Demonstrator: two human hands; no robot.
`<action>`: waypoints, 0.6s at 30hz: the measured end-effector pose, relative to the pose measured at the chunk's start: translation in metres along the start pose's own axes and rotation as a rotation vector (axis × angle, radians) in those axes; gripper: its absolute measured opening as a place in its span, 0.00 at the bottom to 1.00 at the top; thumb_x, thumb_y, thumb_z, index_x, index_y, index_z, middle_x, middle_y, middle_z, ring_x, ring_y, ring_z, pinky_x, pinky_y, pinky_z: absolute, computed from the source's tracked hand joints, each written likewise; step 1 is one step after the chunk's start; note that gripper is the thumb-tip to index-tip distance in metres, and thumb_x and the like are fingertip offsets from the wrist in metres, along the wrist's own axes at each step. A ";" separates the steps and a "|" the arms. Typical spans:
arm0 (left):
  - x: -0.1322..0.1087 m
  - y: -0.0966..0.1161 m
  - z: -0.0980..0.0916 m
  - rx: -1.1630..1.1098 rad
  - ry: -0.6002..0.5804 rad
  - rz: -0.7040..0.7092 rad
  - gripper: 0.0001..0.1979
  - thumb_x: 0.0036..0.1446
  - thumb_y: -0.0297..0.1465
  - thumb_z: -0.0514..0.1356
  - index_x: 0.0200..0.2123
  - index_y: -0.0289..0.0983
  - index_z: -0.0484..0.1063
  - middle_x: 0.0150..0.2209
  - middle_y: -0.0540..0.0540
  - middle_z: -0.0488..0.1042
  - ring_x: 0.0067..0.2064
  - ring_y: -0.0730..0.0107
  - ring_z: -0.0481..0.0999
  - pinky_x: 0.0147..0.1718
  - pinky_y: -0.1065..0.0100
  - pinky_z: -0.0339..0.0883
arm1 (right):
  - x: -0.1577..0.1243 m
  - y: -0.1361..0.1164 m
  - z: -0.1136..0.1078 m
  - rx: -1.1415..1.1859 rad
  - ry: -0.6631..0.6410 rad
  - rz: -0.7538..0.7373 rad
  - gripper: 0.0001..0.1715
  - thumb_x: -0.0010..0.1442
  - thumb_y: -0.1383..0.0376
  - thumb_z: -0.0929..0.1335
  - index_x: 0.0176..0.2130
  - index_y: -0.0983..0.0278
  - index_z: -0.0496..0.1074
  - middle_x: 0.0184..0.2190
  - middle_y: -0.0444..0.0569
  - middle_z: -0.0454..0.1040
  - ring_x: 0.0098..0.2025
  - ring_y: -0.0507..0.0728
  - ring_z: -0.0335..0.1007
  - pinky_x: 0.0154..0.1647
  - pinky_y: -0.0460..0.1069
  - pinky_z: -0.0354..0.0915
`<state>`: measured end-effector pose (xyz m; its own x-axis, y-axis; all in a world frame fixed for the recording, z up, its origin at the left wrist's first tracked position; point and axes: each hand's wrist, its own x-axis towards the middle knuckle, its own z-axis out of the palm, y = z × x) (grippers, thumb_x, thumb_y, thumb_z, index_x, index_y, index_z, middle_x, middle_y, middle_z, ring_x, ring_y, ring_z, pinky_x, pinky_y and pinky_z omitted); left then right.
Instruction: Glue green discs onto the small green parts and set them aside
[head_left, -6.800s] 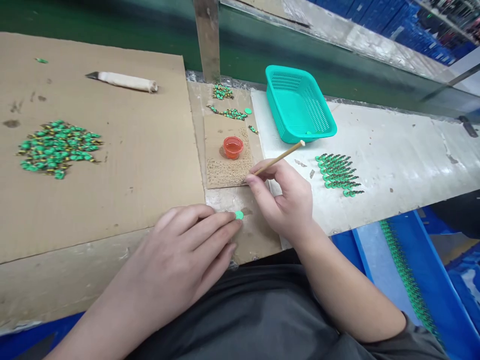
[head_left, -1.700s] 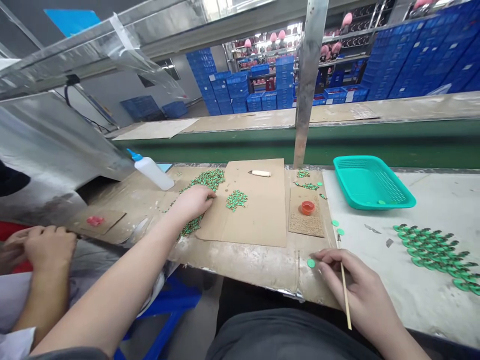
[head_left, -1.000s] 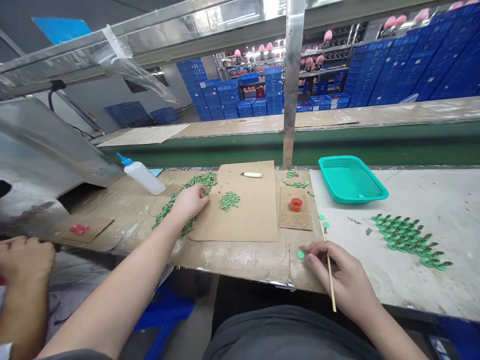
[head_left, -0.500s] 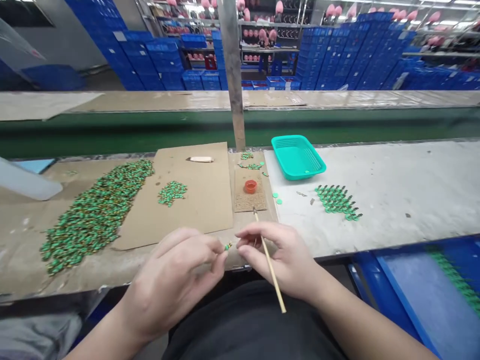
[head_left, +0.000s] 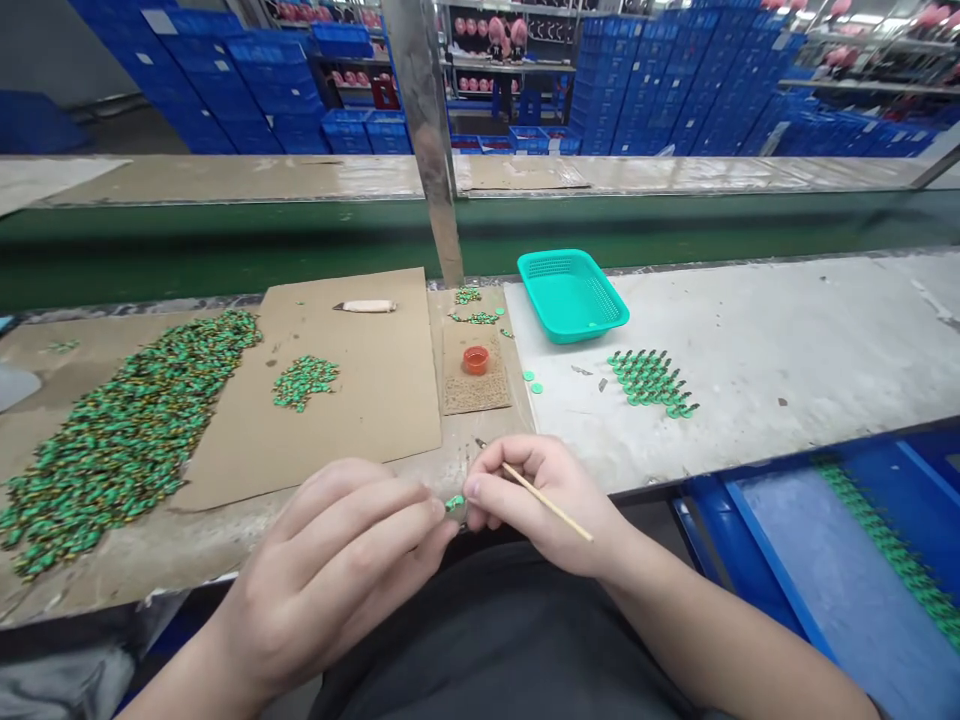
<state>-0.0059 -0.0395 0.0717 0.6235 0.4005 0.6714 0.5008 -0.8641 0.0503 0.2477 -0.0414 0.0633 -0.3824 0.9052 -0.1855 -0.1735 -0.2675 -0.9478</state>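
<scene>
My left hand (head_left: pixel 341 575) is closed, its thumb and fingertips pinching a small green piece (head_left: pixel 454 503) just above the table's front edge. My right hand (head_left: pixel 540 500) meets that piece from the other side with thumb and forefinger. Across the right hand's fingers lies a thin wooden stick brush (head_left: pixel 551 507), its dark tip pointing away from me. Beyond the hands, a small red cup (head_left: pixel 475 361) rests on a stained cardboard pad (head_left: pixel 480 396). The fingers hide part of the green piece.
A large heap of green and gold pieces (head_left: pixel 135 420) lies left, with a smaller pile (head_left: pixel 305 381) and a pale-handled knife (head_left: pixel 367 306) on cardboard (head_left: pixel 375 400). A turquoise basket (head_left: pixel 574 300) and rows of standing green pieces (head_left: pixel 651 382) are at right, with blue crates behind.
My right fingers have closed in on the green piece from the right. The brush has tilted lower across my right hand. The whole view has shifted, moving the table things left and up.
</scene>
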 end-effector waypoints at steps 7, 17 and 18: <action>0.009 0.004 0.002 -0.182 0.025 -0.090 0.08 0.79 0.22 0.69 0.55 0.39 0.82 0.41 0.48 0.87 0.40 0.67 0.85 0.42 0.64 0.81 | -0.003 0.001 -0.006 0.112 -0.052 0.017 0.22 0.67 0.47 0.84 0.39 0.61 0.83 0.30 0.45 0.85 0.33 0.53 0.78 0.41 0.49 0.76; 0.007 0.009 0.025 -0.555 0.131 -0.445 0.12 0.74 0.21 0.70 0.50 0.46 0.87 0.39 0.51 0.86 0.37 0.69 0.84 0.39 0.68 0.80 | -0.009 0.003 -0.005 0.038 0.017 -0.100 0.18 0.70 0.53 0.83 0.37 0.61 0.82 0.32 0.46 0.86 0.34 0.53 0.79 0.41 0.48 0.76; 0.006 0.010 0.027 -0.562 0.140 -0.455 0.13 0.75 0.21 0.69 0.51 0.46 0.87 0.39 0.51 0.86 0.38 0.70 0.85 0.39 0.69 0.80 | -0.009 0.003 -0.005 0.057 0.021 -0.088 0.19 0.70 0.52 0.83 0.37 0.61 0.82 0.31 0.46 0.86 0.34 0.53 0.78 0.40 0.48 0.75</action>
<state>0.0193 -0.0374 0.0566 0.3264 0.7465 0.5798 0.2848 -0.6626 0.6927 0.2549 -0.0487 0.0612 -0.3446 0.9325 -0.1082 -0.2571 -0.2046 -0.9445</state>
